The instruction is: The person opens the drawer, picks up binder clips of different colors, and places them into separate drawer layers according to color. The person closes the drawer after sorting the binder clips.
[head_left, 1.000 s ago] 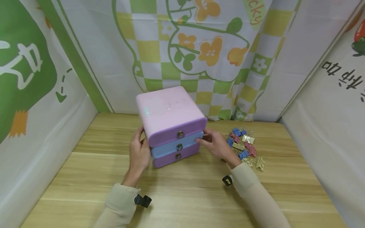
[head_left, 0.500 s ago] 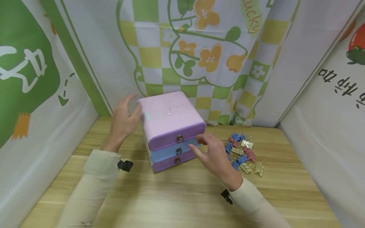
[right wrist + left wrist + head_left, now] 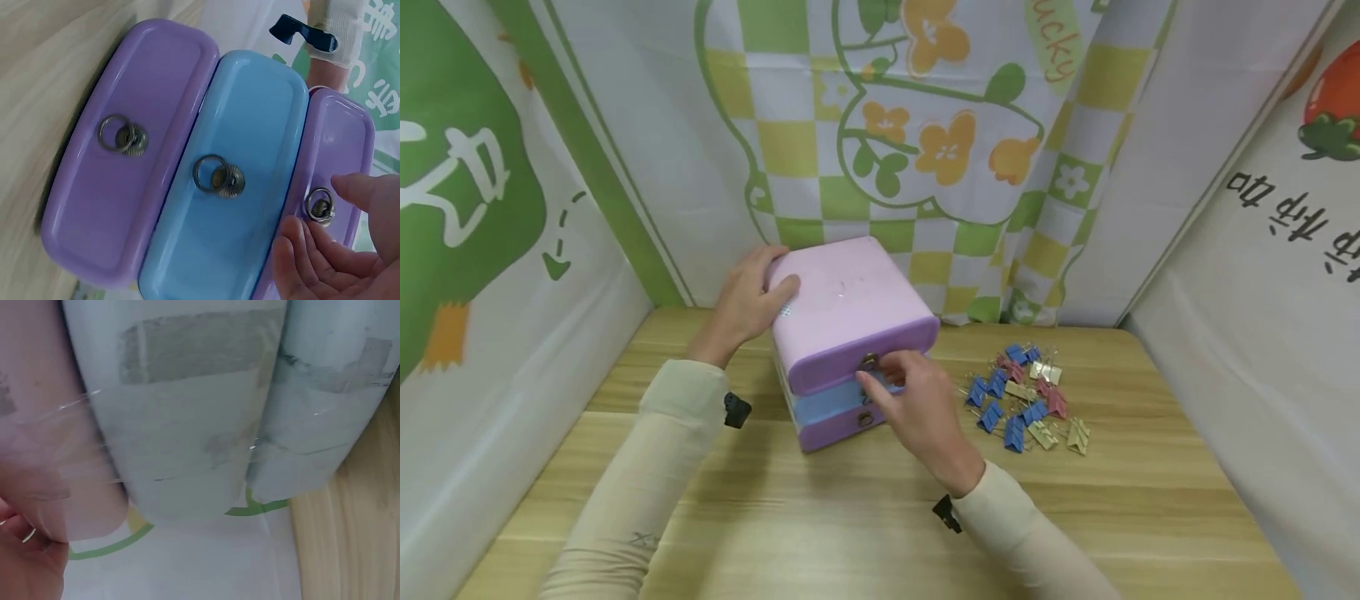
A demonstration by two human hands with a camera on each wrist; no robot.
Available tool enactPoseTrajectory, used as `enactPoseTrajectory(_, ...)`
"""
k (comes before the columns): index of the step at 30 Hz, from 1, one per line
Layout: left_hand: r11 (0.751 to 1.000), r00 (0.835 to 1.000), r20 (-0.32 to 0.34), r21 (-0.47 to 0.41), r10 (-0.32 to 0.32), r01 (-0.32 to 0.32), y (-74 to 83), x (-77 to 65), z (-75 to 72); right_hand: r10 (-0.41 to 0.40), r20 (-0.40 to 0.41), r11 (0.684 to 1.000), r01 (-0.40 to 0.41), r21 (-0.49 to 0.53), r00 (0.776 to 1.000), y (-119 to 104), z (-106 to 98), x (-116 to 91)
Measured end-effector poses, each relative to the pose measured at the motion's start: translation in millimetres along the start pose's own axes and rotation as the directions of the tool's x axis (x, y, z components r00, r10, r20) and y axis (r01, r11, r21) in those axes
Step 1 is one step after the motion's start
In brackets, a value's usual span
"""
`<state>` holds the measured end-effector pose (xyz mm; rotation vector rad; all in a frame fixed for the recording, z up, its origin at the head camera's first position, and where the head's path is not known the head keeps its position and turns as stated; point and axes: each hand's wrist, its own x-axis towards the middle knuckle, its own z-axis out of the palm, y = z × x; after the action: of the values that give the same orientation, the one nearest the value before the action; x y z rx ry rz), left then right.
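Observation:
A small three-drawer box [image 3: 850, 283] stands on the table, pink on top, with purple, blue and purple drawer fronts. My left hand [image 3: 751, 292] holds its upper left edge, thumb on the top and fingers toward the back corner. In the left wrist view, part of that hand [image 3: 28, 565] shows against the pink side [image 3: 87, 500]. My right hand [image 3: 921, 408] is at the top drawer's front. Its thumb and bent forefinger stand apart on either side of the brass ring pull [image 3: 320, 206], fingertips right at the ring. All three drawers are pushed in.
Several blue, red and gold binder clips [image 3: 1030, 396] lie in a loose pile right of the box. Clear tape [image 3: 187, 347] runs along the box's side. A patterned cloth [image 3: 940, 167] hangs behind the wooden table [image 3: 835, 525].
My left hand has gone from the box's lower left side up to its top left edge. The right hand has moved left from the box's right side to the top ring pull.

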<state>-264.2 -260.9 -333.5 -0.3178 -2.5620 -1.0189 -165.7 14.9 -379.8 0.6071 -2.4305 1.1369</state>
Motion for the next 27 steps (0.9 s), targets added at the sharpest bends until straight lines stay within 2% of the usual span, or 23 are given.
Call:
enactPoseTrajectory(4,0.999,1.0,-0.028,-0.036,0.01,-0.011,-1.2,0.2,3.0,0.112,0.02,0.985,-0.114,0.128,0.994,0.3,4.7,3.6)
enactPoseTrajectory(7,0.999,0.999,-0.032,-0.051,0.008,-0.01,-2.2,0.0,4.5,0.215,0.11,0.938,-0.237,0.255,0.97,3.8,4.7,4.6)
enactPoseTrajectory(9,0.999,1.0,-0.031,-0.054,0.001,-0.003,-3.0,-0.5,4.8,0.277,0.209,0.875,-0.336,0.35,0.938,6.1,2.3,5.8)
enactPoseTrajectory(11,0.998,1.0,-0.03,-0.056,0.0,-0.001,-4.4,-0.2,4.9,0.322,0.322,0.786,-0.442,0.433,0.89,8.1,-0.1,8.7)
enactPoseTrajectory(14,0.998,0.999,-0.033,-0.057,0.001,-0.003,-5.0,1.5,4.2,0.335,0.46,0.66,-0.553,0.509,0.822,9.3,-3.8,14.9)
enactPoseTrajectory(17,0.998,0.999,-0.041,-0.058,0.007,-0.009,-5.0,2.7,3.5,0.305,0.536,0.591,-0.598,0.541,0.787,9.2,-6.2,19.9)
enactPoseTrajectory(20,0.998,0.999,-0.039,-0.061,0.009,-0.011,-4.7,2.9,3.4,0.283,0.565,0.548,-0.614,0.568,0.775,7.7,-8.9,22.1)
enactPoseTrajectory(22,0.998,0.999,-0.038,-0.063,0.009,-0.012,-4.8,2.6,3.9,0.286,0.565,0.534,-0.618,0.576,0.774,6.0,-10.7,22.5)
enactPoseTrajectory(24,0.998,0.999,-0.034,-0.065,0.009,-0.011,-5.0,2.5,4.2,0.29,0.56,0.525,-0.618,0.585,0.776,4.4,-12.1,22.2)
enactPoseTrajectory(27,0.998,0.999,-0.032,-0.066,0.007,-0.009,-4.9,1.8,4.4,0.293,0.552,0.535,-0.612,0.582,0.781,2.5,-14.1,19.4)
